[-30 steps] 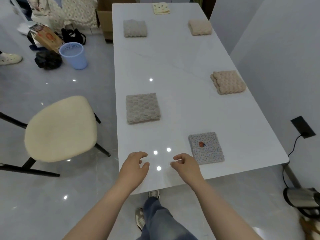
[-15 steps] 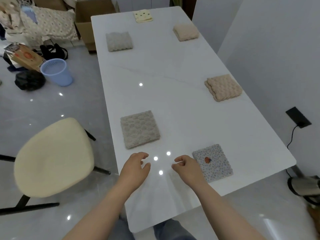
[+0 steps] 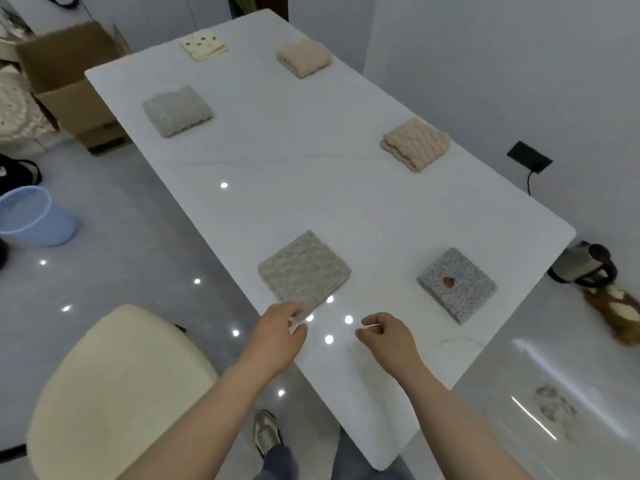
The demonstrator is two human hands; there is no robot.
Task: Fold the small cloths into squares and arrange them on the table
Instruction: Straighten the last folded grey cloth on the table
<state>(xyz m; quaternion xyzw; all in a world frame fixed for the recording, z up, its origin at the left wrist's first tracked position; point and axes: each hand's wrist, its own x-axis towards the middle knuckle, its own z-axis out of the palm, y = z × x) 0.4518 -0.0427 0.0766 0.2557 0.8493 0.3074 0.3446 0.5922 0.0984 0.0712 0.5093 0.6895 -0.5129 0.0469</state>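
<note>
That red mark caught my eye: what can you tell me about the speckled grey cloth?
The speckled grey cloth is folded into a square, thin fabric dotted with tiny dark specks and one small red motif near its centre. It lies flat on the white table near the right edge. Nothing touches it; the right hand is apart.

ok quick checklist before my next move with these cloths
1. near grey cloth folded square: ok.
2. speckled cloth folded flat: ok.
3. beige cloth, far grey cloth, far beige cloth, yellow dotted cloth folded, apart: ok.
4. left hand gripping near grey cloth's corner: cannot tell.
5. right hand free: ok, holds nothing.
6. no unfolded cloth on the table: ok.
</note>
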